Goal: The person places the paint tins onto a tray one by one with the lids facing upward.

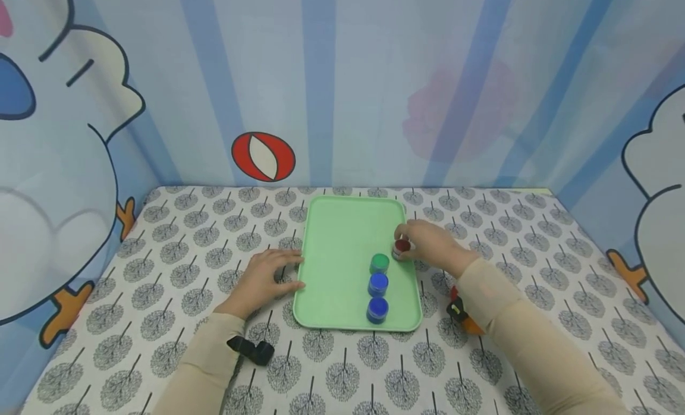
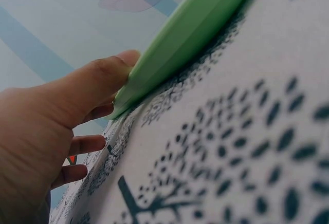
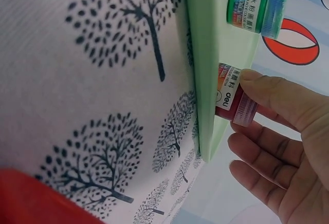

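Observation:
A dark red paint jar (image 1: 402,247) with a printed label stands at the right side of the light green tray (image 1: 342,225). My right hand (image 1: 430,245) pinches this jar near its lid between thumb and fingers; the right wrist view shows the red jar (image 3: 231,93) close to the tray's wall. On the tray's left rim rest the thumb and fingertips of my left hand (image 1: 263,281), its fingers loosely extended. A green paint jar (image 1: 379,263) stands left of the red one. Nearer to me are a blue jar (image 1: 377,285) and another blue jar (image 1: 377,310), roughly in line with the green.
A tree-patterned cloth (image 1: 321,367) covers the table. A red and orange object (image 1: 471,326) lies partly hidden beside my right forearm. Behind the table hangs a blue striped cartoon backdrop (image 1: 353,94).

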{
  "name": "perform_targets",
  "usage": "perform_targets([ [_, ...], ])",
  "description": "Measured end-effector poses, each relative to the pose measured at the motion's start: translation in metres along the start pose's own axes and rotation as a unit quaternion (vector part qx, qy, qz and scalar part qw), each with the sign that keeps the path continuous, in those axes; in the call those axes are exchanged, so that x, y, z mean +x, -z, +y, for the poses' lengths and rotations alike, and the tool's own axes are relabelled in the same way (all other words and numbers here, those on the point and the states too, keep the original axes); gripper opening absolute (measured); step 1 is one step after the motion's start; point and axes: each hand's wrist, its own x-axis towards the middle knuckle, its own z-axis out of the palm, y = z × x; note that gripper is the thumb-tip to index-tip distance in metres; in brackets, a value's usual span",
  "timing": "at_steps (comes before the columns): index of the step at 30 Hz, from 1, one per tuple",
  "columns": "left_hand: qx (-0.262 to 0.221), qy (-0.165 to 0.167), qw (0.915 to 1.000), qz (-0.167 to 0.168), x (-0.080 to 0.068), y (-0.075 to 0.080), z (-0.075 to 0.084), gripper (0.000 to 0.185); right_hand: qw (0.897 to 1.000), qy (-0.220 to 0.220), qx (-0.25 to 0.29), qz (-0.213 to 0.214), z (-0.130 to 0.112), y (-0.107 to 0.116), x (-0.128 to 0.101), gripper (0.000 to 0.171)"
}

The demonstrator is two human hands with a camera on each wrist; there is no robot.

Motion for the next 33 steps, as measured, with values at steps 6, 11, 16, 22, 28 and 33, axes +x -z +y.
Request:
perform_targets([
  [6,0.000,0.000,1.0000,-0.002,0.001,-0.002,0.002,0.056,1.000,0.004,-0.008,0.003,0.001,-0.002,-0.002,0.039],
  [11,0.006,-0.001,1.0000,-0.002,0.002,-0.003,0.002,0.056,1.000,0.005,-0.017,0.002,0.002,-0.001,-0.004,0.041],
  [16,0.005,-0.001,1.0000,-0.001,0.001,-0.002,0.003,0.055,1.000,0.006,-0.018,-0.002,0.001,0.001,-0.005,0.044],
  [22,0.001,-0.004,1.0000,0.005,0.000,-0.003,0.001,0.055,1.000,0.017,-0.013,0.010,0.004,0.000,-0.008,0.045],
  [28,0.000,-0.011,0.9998,0.016,-0.001,-0.004,-0.001,0.055,0.999,0.030,-0.002,0.018,0.006,0.003,-0.010,0.042],
  [33,-0.001,-0.006,1.0000,0.007,-0.001,-0.001,-0.001,0.056,1.000,0.025,0.001,0.012,0.006,0.008,-0.012,0.039],
])
